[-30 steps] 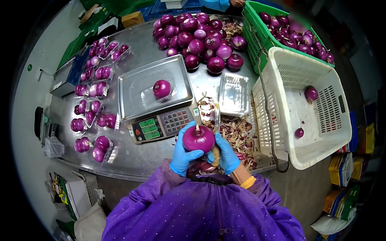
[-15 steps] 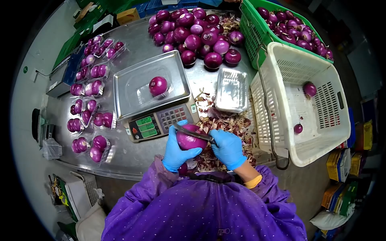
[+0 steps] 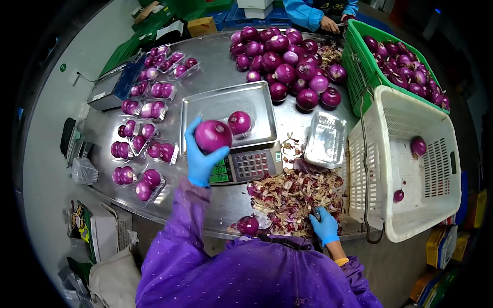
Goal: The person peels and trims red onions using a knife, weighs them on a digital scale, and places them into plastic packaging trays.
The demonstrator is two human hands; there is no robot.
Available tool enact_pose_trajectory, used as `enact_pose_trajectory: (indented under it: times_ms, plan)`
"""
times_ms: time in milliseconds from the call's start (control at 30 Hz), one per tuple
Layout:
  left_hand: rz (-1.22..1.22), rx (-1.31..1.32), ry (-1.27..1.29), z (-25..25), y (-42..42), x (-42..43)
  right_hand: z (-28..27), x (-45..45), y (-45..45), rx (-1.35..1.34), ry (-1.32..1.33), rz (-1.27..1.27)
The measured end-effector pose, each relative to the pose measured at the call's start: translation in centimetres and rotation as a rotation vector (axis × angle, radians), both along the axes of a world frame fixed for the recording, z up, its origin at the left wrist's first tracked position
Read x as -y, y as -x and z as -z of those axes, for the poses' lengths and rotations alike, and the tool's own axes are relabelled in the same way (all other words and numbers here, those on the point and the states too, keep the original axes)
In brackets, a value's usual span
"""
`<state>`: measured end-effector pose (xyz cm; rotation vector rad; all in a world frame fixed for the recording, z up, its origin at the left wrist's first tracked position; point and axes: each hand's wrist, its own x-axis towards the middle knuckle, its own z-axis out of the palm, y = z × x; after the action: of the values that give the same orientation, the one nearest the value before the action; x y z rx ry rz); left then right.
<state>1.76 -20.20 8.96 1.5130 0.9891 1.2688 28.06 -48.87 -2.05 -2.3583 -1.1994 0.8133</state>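
Red onion, clamped between the thumb and fingers of the left hand, is up over the scale — that arm stretched forward. The right hand, low beside the peelings, curls round a partly hidden knife. Half a second ago both hands were together — the blade across the onion.

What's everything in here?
table: one, silver, middle
scale: one, silver, on table
basket: one, green, far right
crate: one, white, right
single onions: five, purple, one held, one on scale, one near edge, two in crate
piled onions: many, purple, far side and basket
packed onions: many, purple, left
empty trays: count unclear, clear, by scale
peelings: many, tan-purple, near edge
boxes: several, mixed colours, background
worker: one, blue sleeves, opposite
left hand: one, blue-gloved, by scale
right hand: one, blue-gloved, by peelings
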Motion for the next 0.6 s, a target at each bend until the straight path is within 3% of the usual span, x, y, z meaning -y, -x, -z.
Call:
enact_pose_trajectory:
  times_ms: [100,367,400,533,600]
  plan:
    - [0.022,-0.082,0.048,0.4,0.6,-4.4,0.2,-0.4,0.1,-0.023,0.08,-0.043]
    - [0.155,-0.312,-0.123,7.1,3.8,-10.7,0.5,-0.4,-1.9,-0.013,0.174,-0.187]
    - [0.193,-0.302,0.027,7.8,4.7,-10.6,0.5,-0.7,-2.1,0.031,0.199,-0.231]
    - [0.175,-0.064,0.005,6.9,4.6,-9.2,-1.7,-3.9,-2.4,0.126,0.267,-0.333]
    - [0.145,-0.341,-0.215,5.8,4.6,-9.2,-5.3,-8.0,-1.8,0.084,0.176,-0.308]
